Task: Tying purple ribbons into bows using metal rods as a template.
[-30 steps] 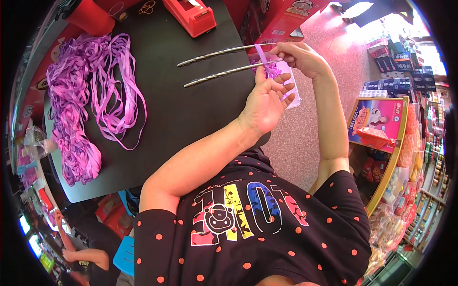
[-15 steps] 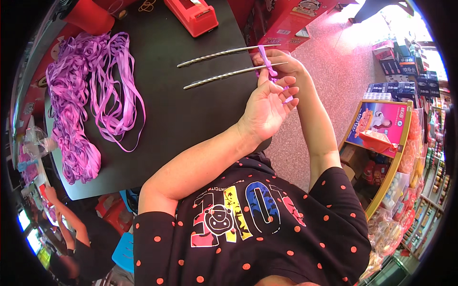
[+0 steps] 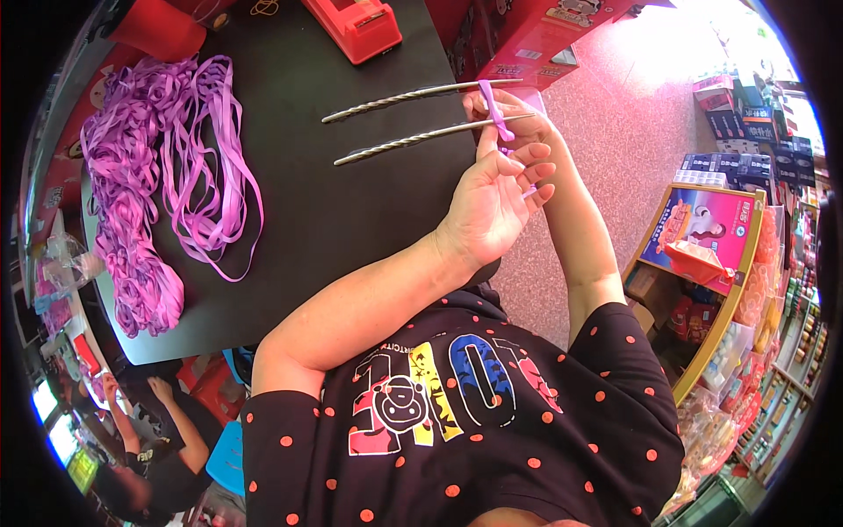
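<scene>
In the head view, a purple strip (image 3: 494,110) is spanning two metal rods (image 3: 413,94) near their right ends, by the black table (image 3: 303,206). The left hand (image 3: 486,211) is curling loosely just below, the right hand (image 3: 527,132) is sitting behind; whether either is pinching, I can't tell. The strip is looking light, soft, probably slippery; its flat stretch between the rods is seemingly offering the best hold.
</scene>
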`<state>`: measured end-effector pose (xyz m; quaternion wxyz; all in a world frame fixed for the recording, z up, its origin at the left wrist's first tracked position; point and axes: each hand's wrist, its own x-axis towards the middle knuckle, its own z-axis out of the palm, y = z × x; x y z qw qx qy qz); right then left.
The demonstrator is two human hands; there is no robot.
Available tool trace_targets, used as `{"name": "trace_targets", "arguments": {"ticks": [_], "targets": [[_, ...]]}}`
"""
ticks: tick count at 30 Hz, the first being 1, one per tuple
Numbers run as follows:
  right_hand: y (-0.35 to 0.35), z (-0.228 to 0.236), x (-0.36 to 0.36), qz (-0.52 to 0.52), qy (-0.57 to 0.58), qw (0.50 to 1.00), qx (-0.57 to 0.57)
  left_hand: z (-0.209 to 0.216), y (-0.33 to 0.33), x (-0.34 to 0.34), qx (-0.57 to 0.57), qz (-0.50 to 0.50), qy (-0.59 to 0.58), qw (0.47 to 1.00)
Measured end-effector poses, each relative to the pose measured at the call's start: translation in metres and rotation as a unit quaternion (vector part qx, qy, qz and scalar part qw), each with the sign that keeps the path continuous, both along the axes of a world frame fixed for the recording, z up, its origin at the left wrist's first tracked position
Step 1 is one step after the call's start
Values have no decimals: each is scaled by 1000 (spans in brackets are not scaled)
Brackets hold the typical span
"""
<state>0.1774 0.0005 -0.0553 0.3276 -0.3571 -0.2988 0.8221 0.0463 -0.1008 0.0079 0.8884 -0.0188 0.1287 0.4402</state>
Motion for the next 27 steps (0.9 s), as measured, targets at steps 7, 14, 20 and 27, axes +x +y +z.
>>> {"name": "trace_targets", "arguments": {"ticks": [7, 14, 20, 27], "targets": [[-5, 28, 20, -38, -315, 943, 100, -1, 0, 3, -10, 3, -9, 1000], [-34, 93, 6, -142, -493, 779, 361, 2, -3, 3, 13, 1, 1, 1000], [-43, 111, -27, -61, -678, 594, 429, 3, -3, 4, 35, 7, 39, 999], [-30, 99, -12, -39, -624, 712, 319, 1, -3, 3, 27, 7, 29, 999]]}}
